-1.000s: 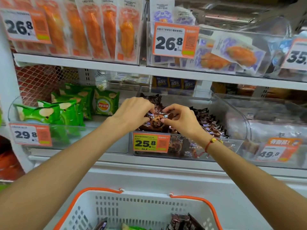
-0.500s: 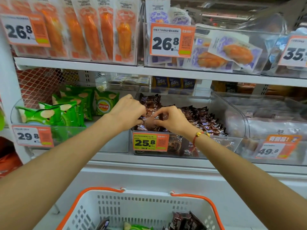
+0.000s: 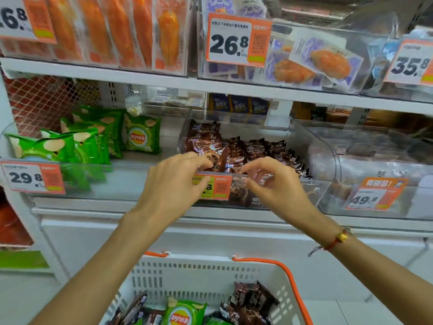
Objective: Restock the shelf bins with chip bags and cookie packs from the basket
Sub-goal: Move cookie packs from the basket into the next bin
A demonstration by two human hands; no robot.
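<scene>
Cookie packs [image 3: 236,153], glossy brown crinkled film, fill the clear bin [image 3: 304,139]; your left hand [image 3: 173,188] and right hand [image 3: 278,186] hover loosely curled, grip empty, hiding the price tag [image 3: 218,187].

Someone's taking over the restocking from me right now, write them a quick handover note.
Left hand and right hand: both empty, fingers loosely spread at the front of the cookie bin.
Done: brown cookie packs fill that bin; green chip bags stand in the bin to its left.
Left: the basket below holds a Lay's chip bag and more cookie packs; shelve them.
</scene>
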